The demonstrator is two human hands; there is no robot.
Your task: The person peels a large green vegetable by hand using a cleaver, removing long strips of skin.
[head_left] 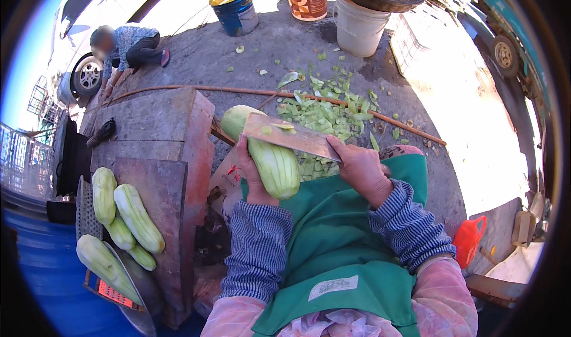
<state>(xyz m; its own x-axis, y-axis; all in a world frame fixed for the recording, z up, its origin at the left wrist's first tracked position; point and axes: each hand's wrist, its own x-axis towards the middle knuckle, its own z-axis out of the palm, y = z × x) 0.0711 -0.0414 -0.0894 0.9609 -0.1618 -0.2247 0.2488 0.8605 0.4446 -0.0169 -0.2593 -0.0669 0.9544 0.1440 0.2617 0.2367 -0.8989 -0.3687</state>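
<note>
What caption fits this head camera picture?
Left hand holds a long pale green gourd; right hand peels it with a flat metal cleaver.

There is one pale green long gourd (275,158) in the hands and five more peeled gourds (138,217) on the brown wooden counter (154,129). One flat metal cleaver (291,136) is present. Three round buckets (235,8) stand behind, and one red plastic jug (468,239).

Head cam looks steeply down, close over lap, fisheye bending ground (250,57) at rim.
</note>
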